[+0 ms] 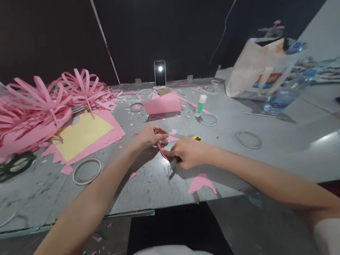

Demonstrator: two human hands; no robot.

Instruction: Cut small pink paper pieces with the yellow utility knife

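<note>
over the counter point(158, 196), pinching a pink strip point(160, 148) in the curled left hand point(148, 136), touching it with the half-closed right hand point(190, 152); cannot tell the latter's hold.

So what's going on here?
A person is working a narrow pink paper piece with both hands: the left hand pinches its far part, while the right hand's fingers are at its near part. A glue stick is beyond the right hand. Looped pink paper strips are heaped on the left; a smartphone stands at the back.
</note>
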